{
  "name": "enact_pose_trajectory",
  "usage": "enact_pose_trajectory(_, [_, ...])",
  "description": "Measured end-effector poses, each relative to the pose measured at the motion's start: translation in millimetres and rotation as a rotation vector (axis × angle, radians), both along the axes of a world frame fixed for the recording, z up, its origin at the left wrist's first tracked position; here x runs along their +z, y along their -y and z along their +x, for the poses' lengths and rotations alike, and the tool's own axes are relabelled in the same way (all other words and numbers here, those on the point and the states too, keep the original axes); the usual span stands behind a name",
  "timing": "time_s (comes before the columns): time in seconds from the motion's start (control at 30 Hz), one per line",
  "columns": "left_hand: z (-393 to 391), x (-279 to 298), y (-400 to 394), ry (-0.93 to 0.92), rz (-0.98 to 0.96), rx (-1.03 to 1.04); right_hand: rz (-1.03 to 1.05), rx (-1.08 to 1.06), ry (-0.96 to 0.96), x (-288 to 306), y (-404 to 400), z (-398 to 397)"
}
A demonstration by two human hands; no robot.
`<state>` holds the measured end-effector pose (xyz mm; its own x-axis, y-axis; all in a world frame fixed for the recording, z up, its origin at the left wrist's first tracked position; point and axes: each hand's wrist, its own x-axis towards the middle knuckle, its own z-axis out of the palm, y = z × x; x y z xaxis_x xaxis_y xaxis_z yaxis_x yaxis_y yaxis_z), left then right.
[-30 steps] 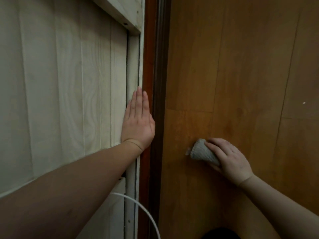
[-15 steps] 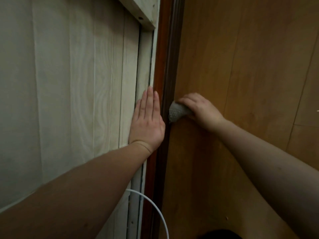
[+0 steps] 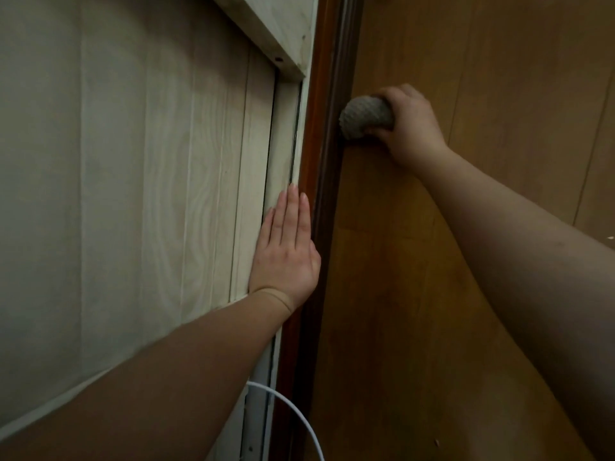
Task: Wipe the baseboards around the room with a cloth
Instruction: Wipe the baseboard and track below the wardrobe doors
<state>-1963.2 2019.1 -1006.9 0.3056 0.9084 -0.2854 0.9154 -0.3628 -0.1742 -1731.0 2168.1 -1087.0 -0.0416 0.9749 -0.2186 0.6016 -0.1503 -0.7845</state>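
A dark reddish-brown baseboard (image 3: 327,181) runs up the middle of the view, between a pale wood-grain panel and the orange-brown wooden floor. My right hand (image 3: 407,126) grips a bunched grey cloth (image 3: 364,117) and presses its end against the baseboard, far along the strip. My left hand (image 3: 286,257) lies flat with straight fingers on the pale panel's white edge, just beside the baseboard and nearer to me than the cloth.
The pale wood-grain panel (image 3: 139,194) fills the left side, with a white frame piece (image 3: 279,31) at the top. A thin white cable (image 3: 299,417) curves near the bottom by the baseboard. The wooden floor (image 3: 449,327) fills the right side.
My right hand carried the cloth from the floor over to the baseboard, then slid it farther along the strip away from me. My left hand has stayed flat on the panel.
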Motion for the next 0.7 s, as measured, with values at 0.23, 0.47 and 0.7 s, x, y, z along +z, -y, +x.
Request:
enact_pose_trajectory(0.23, [1,0,0,0.006,-0.001,0.004,0.017,0.018,-0.209,7,73,-10])
enact_pose_trajectory(0.47, [2,1,0,0.015,-0.005,0.009,-0.029,0.077,-0.243,1,197,-55])
enact_pose_trajectory(0.7, [1,1,0,0.012,-0.015,0.008,-0.068,-0.089,-0.265,9,183,-75])
